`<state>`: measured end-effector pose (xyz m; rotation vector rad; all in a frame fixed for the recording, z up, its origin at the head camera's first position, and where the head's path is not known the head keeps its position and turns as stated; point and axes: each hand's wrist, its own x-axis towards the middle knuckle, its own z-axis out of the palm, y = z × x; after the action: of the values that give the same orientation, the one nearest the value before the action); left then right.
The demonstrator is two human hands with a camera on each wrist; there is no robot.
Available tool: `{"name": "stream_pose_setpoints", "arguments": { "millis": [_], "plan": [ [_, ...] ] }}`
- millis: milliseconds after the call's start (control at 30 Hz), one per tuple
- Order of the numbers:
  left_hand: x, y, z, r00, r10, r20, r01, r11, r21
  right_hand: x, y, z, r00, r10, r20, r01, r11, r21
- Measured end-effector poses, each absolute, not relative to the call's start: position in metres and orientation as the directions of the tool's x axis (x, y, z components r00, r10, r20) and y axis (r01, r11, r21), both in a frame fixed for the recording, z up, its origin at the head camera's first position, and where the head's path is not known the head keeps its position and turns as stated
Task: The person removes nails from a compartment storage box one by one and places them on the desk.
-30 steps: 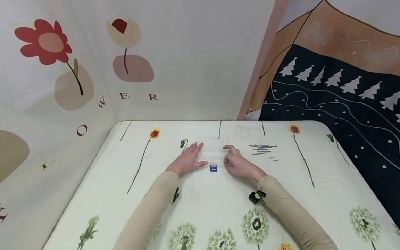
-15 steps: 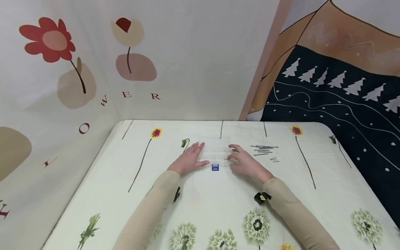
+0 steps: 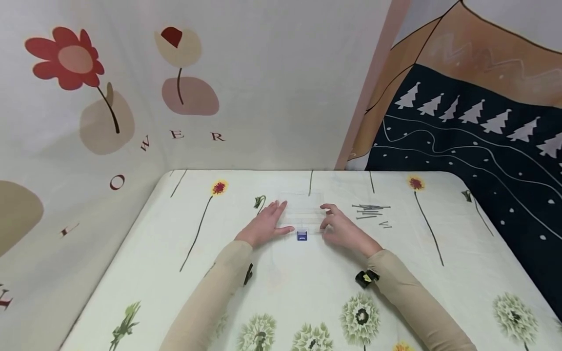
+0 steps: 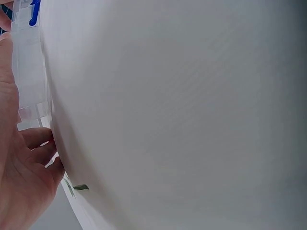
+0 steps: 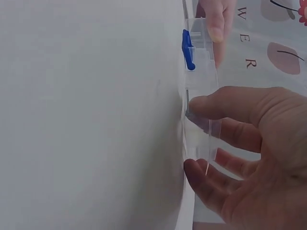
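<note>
A clear plastic box (image 3: 301, 218) with a blue latch (image 3: 302, 236) at its front lies on the table between both hands. My left hand (image 3: 265, 225) rests along the box's left side, fingers spread, thumb near the front edge. In the left wrist view its fingertips (image 4: 43, 146) reach down to the cloth. My right hand (image 3: 347, 231) is at the box's right end. In the right wrist view its thumb and a finger pinch a thin grey nail (image 5: 187, 99) low in the box, partly seen through the clear wall. The other fingers curl outside the box end.
Right of the box lies a loose pile of grey nails (image 3: 371, 209), with several shorter ones (image 3: 385, 224) in front. The white tablecloth (image 3: 281, 287) has printed flowers. A patterned hanging cloth (image 3: 272, 87) stands behind the table.
My right hand shifted slightly right, then stayed at the box's right end. The nail showing from its fingertips half a second ago no longer shows in the head view. The left hand stayed in place.
</note>
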<state>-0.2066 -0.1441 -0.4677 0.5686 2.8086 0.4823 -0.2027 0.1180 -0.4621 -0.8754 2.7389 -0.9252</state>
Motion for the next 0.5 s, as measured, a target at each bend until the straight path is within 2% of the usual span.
{"name": "stream_pose_setpoints", "arguments": {
  "millis": [500],
  "plan": [
    [-0.2061, -0.1439, -0.4676, -0.898, 0.405, -0.171, 0.324, 0.873, 0.364, -0.2035, 0.1134, -0.4669, -0.808, -0.588, 0.041, -0.512, 0.666, -0.543]
  ]
}}
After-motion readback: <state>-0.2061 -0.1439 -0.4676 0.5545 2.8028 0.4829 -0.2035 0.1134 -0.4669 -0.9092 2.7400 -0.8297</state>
